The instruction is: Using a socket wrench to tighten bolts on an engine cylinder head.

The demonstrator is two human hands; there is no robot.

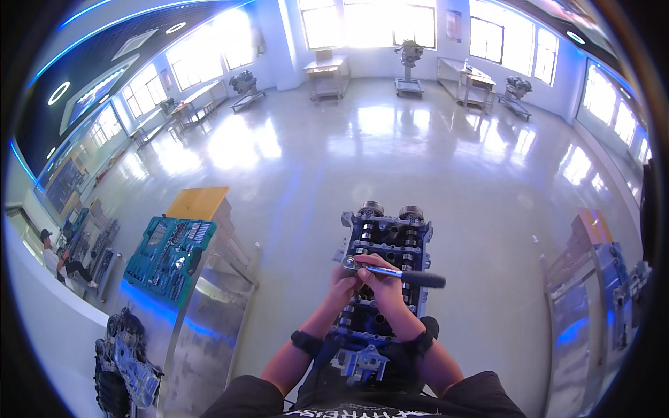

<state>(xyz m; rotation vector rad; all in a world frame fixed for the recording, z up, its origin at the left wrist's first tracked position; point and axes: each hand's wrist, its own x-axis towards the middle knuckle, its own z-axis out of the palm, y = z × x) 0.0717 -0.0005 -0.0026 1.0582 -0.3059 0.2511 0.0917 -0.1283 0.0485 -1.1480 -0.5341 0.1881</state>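
Observation:
A ratchet wrench [382,270] with a round chrome head and a black handle lies crosswise over a cylinder head [420,244], its handle pointing right. My right hand [382,280] grips the shaft close to the ratchet's head. Closed just under that round head, my left hand [341,281] steadies it; a socket or extension below, if any, is hidden by the fingers. Two camshafts [410,237] run lengthwise along the cylinder head, with round gears [372,207] at the far end. Its near end reaches close to my body.
To the left, a metal bench [216,299] carries a teal socket-tool case [171,254], open. Engine parts [125,362] sit at lower left. Another bench [575,313] stands right. Engines on stands [409,59] and worktables [326,68] line the far wall. A person [73,265] is at far left.

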